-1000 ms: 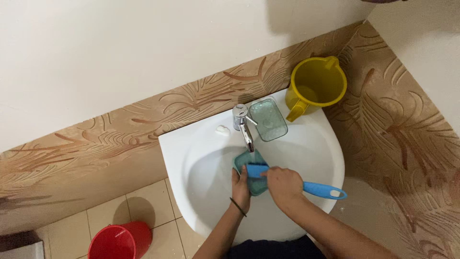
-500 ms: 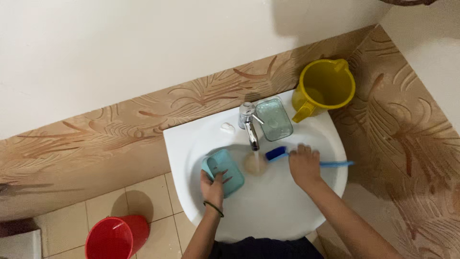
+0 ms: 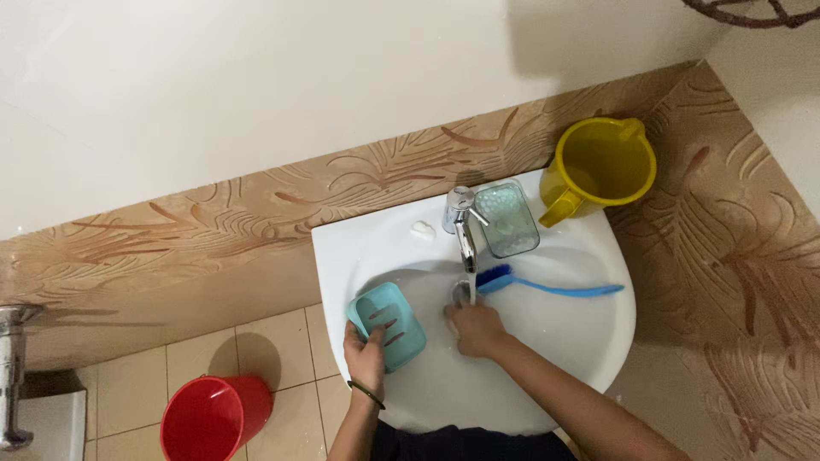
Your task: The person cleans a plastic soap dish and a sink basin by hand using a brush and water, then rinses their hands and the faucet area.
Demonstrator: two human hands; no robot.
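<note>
below, white sink (image 3: 589, 341), tiled floor (image 3: 282, 341)

The soap tray (image 3: 386, 325) lies in the sink (image 3: 589, 341), left of the tap (image 3: 462, 229). The brush (image 3: 547, 285) lies to the tap's right. The jug (image 3: 600, 168) stands behind on the rim.

So the teal soap dish tray (image 3: 386, 325) is a rounded rectangle with slots cut in its face, sitting tilted against the left inside of the white sink (image 3: 589, 333), gripped at its lower edge. The blue brush (image 3: 547, 286) lies flat across the basin's right side, dark bristle head by the tap stream, handle pointing right.
</note>
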